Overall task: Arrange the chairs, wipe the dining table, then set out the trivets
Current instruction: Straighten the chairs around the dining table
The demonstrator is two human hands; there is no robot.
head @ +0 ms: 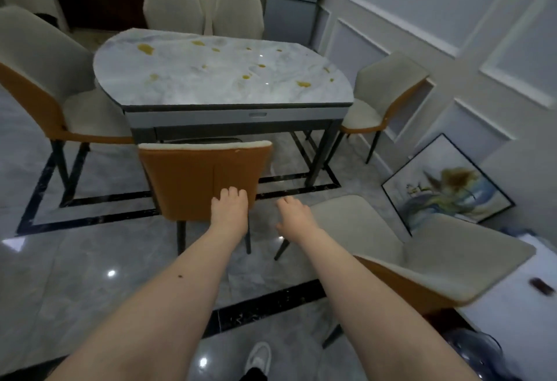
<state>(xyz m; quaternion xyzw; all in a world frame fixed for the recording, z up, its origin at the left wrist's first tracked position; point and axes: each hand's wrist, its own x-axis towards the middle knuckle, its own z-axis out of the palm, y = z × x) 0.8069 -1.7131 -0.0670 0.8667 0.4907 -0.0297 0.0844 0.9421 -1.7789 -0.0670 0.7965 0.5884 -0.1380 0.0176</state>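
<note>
Head view, and nearest is a loose chair (428,248) at the right, angled away, close beside the right hand (294,212), whose fingers are relaxed, spread, holding nothing. Left hand (229,204) rests straight fingers on the orange back of the near chair (205,175), tucked at the tabletop (223,76). Push crookedly and its legs could clip the table frame. Yellow spills wait beyond; a framed picture (446,187) leans by the wall, easily knocked.

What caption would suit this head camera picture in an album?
Left hand on the orange chair back, right hand open beside it, before a stained dining table.
</note>
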